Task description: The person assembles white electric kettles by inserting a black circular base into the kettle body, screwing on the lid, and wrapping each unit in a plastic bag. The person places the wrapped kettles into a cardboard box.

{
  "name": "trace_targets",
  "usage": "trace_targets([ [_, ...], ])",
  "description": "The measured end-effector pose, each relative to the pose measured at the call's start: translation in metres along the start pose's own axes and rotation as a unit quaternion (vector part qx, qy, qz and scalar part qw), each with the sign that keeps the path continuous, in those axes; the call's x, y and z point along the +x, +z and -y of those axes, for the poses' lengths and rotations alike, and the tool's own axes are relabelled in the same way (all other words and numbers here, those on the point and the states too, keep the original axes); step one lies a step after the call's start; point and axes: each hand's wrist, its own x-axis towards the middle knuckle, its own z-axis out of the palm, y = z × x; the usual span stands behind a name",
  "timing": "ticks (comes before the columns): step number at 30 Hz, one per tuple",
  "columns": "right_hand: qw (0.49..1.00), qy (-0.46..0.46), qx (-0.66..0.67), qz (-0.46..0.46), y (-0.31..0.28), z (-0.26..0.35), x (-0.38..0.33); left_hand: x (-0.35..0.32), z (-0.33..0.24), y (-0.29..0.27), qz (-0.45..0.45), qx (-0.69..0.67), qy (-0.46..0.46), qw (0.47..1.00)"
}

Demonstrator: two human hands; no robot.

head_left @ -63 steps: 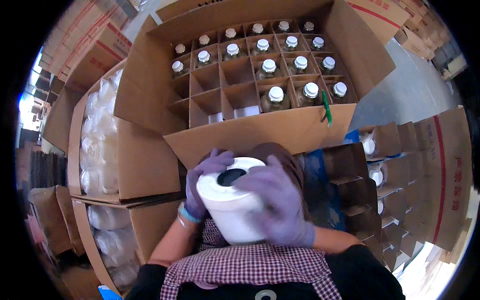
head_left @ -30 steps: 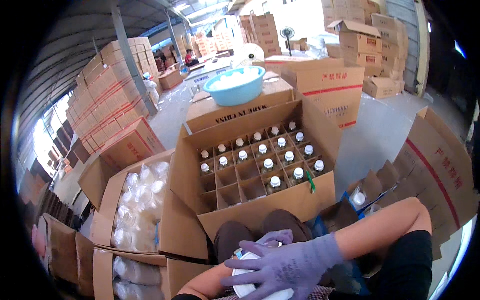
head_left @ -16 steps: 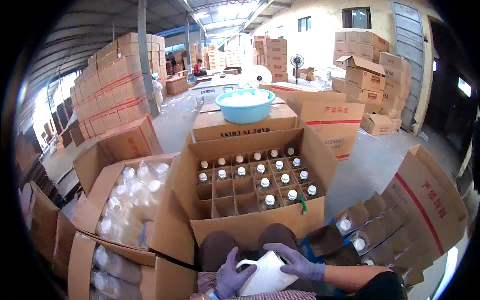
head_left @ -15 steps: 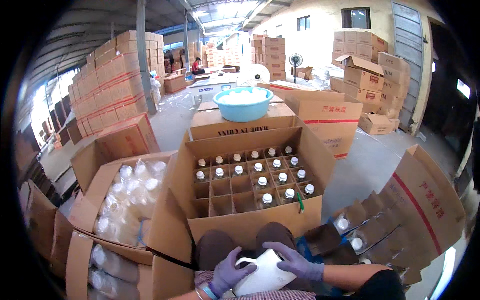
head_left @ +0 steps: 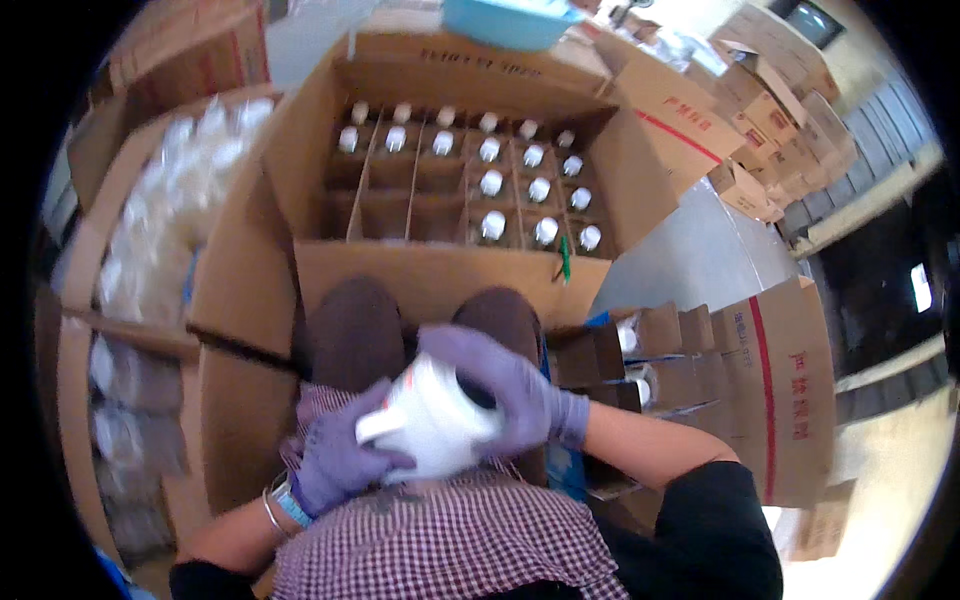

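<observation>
A white mug [head_left: 432, 418] with a loop handle is held tilted over my lap, above the checked apron [head_left: 440, 530]. My left hand [head_left: 345, 447], in a purple glove, is closed on its handle side. The fingers of my right hand [head_left: 500, 385], gloved the same, wrap over the other side near a dark area that looks like the opening. Motion blur softens both hands and the mug. Just beyond my knees stands a divided carton [head_left: 440, 270], with white-capped clear bottles [head_left: 492, 226] in many of its cells; several cells at the near left hold no visible bottle.
To the left, open cartons hold plastic-wrapped clear items [head_left: 165, 215]. A green strip [head_left: 565, 260] hangs on the divided carton's near edge. Beyond it sits a blue basin [head_left: 510, 22]. At right stands another open carton [head_left: 785, 390] with dividers and white-capped bottles [head_left: 640, 388].
The view has tipped down and turned. The mug has been turned and raised from my lap; my right hand has shifted over its top, while my left hand stays by the handle.
</observation>
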Motion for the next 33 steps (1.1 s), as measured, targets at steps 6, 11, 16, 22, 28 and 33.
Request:
trace_targets([
  [6,0.965,0.178,0.192,-0.011,0.005,-0.02,-0.01,0.02,-0.02,0.005,0.005,-0.083,-0.071,0.994],
  [11,0.99,0.119,0.066,0.024,-0.005,-0.004,-0.007,0.017,-0.023,0.0,0.031,-0.07,-0.031,0.997],
  [16,0.957,0.212,0.189,-0.064,0.015,-0.027,-0.01,0.022,-0.005,0.018,-0.009,-0.091,-0.097,0.991],
  [22,0.954,0.2,0.027,-0.219,-0.02,-0.015,0.03,0.049,-0.003,0.052,-0.174,-0.123,-0.007,0.977],
  [28,0.966,0.149,-0.138,-0.158,-0.003,-0.03,0.037,0.064,0.017,-0.036,0.048,0.019,0.175,0.983],
  [33,0.953,0.114,-0.088,-0.265,0.012,-0.04,0.019,0.154,0.139,-0.294,-0.384,0.261,-0.001,0.886],
])
